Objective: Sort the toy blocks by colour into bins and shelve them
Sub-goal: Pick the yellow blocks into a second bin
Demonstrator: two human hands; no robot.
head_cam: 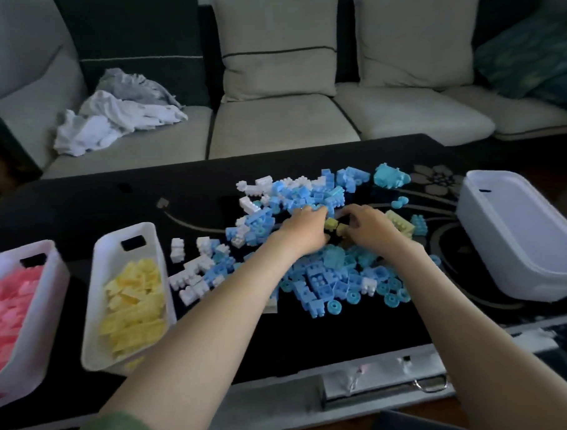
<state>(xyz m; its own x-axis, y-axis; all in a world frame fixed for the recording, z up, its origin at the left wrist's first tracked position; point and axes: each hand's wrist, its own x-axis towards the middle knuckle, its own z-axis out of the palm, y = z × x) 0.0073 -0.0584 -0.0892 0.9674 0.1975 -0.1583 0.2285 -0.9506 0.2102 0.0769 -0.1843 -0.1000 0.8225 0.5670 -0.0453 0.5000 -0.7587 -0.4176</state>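
Fingers [316, 210] of the left hand [304, 228] are bent and rest on the blue blocks [324, 279]. It is hard to tell if they hold one. The right hand [368, 225] is close beside it and pinches a small yellow block [342, 229] with bent fingers.

On the far left of the black table [80, 207] sits the pink bin [52, 277], full of pink blocks [7, 308]. Next to it is the yellow bin [95, 288] with yellow blocks [133, 302] inside. Just past that lie some white blocks [193, 274]. The blue blocks are heaped in the middle, under and around both hands. A bigger yellow block [402, 224] lies by the right hand. A white bin [504, 237] sits on the right end of the table.

Behind the table is a sofa [288, 127] with white clothes [115, 121] on its left seat.
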